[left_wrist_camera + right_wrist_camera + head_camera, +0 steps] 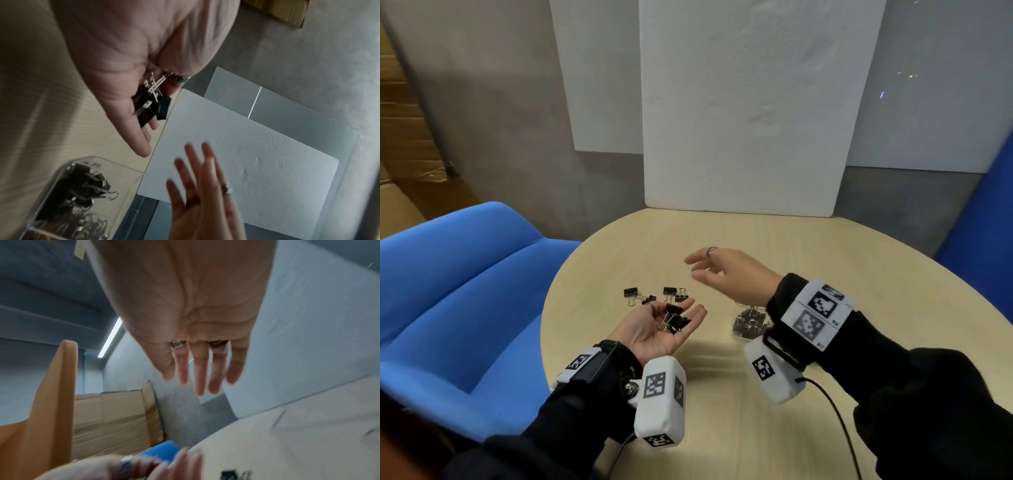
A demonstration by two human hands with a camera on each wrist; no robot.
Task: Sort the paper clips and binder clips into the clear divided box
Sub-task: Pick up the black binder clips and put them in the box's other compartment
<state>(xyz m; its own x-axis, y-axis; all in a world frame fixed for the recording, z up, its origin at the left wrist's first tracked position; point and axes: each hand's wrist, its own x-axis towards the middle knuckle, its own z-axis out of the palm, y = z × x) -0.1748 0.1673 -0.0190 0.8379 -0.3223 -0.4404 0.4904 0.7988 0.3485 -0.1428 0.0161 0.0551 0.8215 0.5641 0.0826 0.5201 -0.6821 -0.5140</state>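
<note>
The left hand (654, 329) lay palm up above the near left part of the round table (808, 246), its fingers relaxed and only slightly cupped, cradling a small heap of black binder clips (674, 320) with bent silver wire handles. The left wrist view showed the same heap (151, 104) resting across the palm and the base of the fingers, matte black folded metal against thin shiny wire loops. The right hand (726, 274) hovered higher and further back over the table, empty, its fingers loosely spread and straight; it wore a metal ring (711, 250) on one finger.

Four or so loose binder clips (657, 295) lay on the pale wood-grain tabletop toward its left edge, just beyond the left fingertips. The clear divided box (750, 323), hard transparent plastic with straight walls, stood on the table near its middle, partly hidden behind the right wrist. In the left wrist view one compartment of it (68, 164) held a pile of black binder clips and the next one held silvery wire paper clips (90, 225), blurred.

A white foam board (750, 120) with a fine grainy surface stood upright at the table's far edge against a grey wall. A blue upholstered chair (458, 294) with soft rounded cushions stood by the left edge, and brown corrugated cardboard (400, 137) leaned further left.
</note>
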